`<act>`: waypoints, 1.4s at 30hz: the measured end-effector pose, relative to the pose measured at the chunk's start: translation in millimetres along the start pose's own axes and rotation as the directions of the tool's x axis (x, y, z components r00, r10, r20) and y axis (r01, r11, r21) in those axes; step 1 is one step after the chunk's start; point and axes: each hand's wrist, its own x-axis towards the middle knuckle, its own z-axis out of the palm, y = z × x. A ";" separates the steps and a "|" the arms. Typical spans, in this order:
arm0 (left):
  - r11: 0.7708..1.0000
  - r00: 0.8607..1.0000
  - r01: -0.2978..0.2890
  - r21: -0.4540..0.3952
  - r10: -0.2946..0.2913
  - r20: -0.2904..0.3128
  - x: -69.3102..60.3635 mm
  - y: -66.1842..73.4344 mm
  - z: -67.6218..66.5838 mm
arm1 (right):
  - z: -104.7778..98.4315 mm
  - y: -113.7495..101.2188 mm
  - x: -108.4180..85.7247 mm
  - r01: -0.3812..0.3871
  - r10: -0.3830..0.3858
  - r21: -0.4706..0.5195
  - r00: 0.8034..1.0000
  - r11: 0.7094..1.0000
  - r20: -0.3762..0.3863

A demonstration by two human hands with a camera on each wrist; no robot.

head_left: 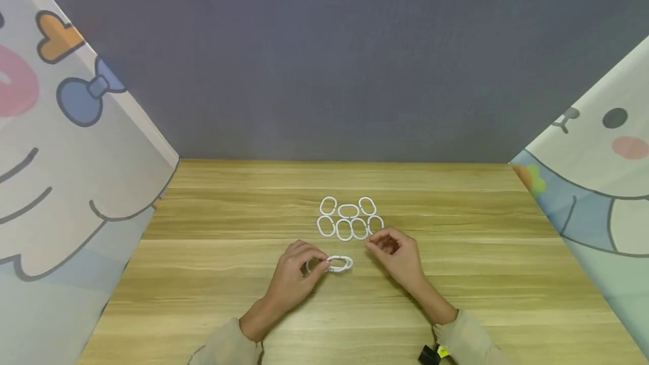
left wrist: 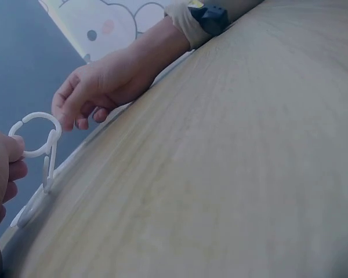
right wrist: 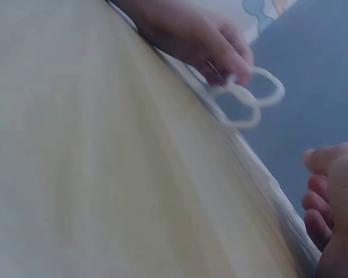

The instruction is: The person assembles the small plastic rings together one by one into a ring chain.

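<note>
A wood-grained tabletop [head_left: 228,303] is spread beneath everything, and because it appears smooth, light pieces could be sent skidding by a careless brush. Over its near half, the left hand [head_left: 293,271] is closed at thumb and forefinger, its grip pinching a small chain of white rings [head_left: 350,263]; the right hand [head_left: 400,257] is held loosely curled to the right, a slight gap left between thumb and forefinger, with nothing seen in its grip. Farther off, seven loose rings [head_left: 352,228] are laid in two rough rows, the nearer one of four. The rightmost of these, the end ring [head_left: 382,223], is partly covered by the right hand; whether it is touched cannot be told, but if it were bumped, its neighbours could be pushed askew. In the left wrist view, the pinched ring [left wrist: 42,115] is gripped only by its edge, so it could be twisted or dropped if pulled. A small break is seen in its loop, through which a linked ring could be slipped loose.
</note>
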 end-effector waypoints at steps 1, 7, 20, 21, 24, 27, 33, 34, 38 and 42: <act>1.000 1.000 0.000 0.002 0.000 -0.002 -0.4 0.5 0.8 | -3.7 3.0 2.3 0.019 -0.020 -0.042 1.000 0.999 -0.021; 1.000 1.000 0.019 -0.001 -0.019 -0.004 -1.5 3.8 4.3 | -25.2 18.2 12.3 0.067 -0.086 -0.288 0.995 0.955 -0.052; 1.000 1.000 0.019 0.017 -0.019 -0.004 -5.0 4.7 5.8 | -31.8 21.6 14.5 0.077 0.014 -0.422 0.978 0.903 0.210; 1.000 1.000 0.016 0.016 -0.016 -0.004 -4.5 4.5 5.5 | -31.4 21.8 14.5 0.084 0.009 -0.424 0.977 0.902 0.212; 1.000 1.000 0.010 0.019 -0.010 -0.002 -3.0 4.0 4.6 | -30.0 22.1 15.6 0.091 -0.009 -0.408 0.980 0.908 0.197; 1.000 1.000 0.014 0.026 -0.014 0.000 -2.2 4.1 3.0 | -28.1 21.2 15.9 0.074 -0.006 -0.392 0.985 0.917 0.172; 0.999 0.999 0.025 0.024 -0.026 0.024 -1.7 3.3 1.0 | -24.5 17.6 12.4 0.035 -0.006 -0.372 0.997 0.928 0.078; 0.999 0.999 0.026 0.022 -0.026 0.027 -1.2 2.9 0.7 | -23.9 17.3 11.9 0.035 -0.015 -0.343 0.998 0.939 0.059; 1.000 0.999 0.022 0.012 -0.022 0.025 0.9 0.8 0.2 | -22.1 18.1 12.8 0.115 -0.115 -0.191 0.993 0.975 0.014; 1.000 0.999 0.030 0.006 -0.030 0.012 0.8 0.5 1.5 | -21.7 18.0 16.8 0.278 -0.277 -0.072 0.961 0.958 0.026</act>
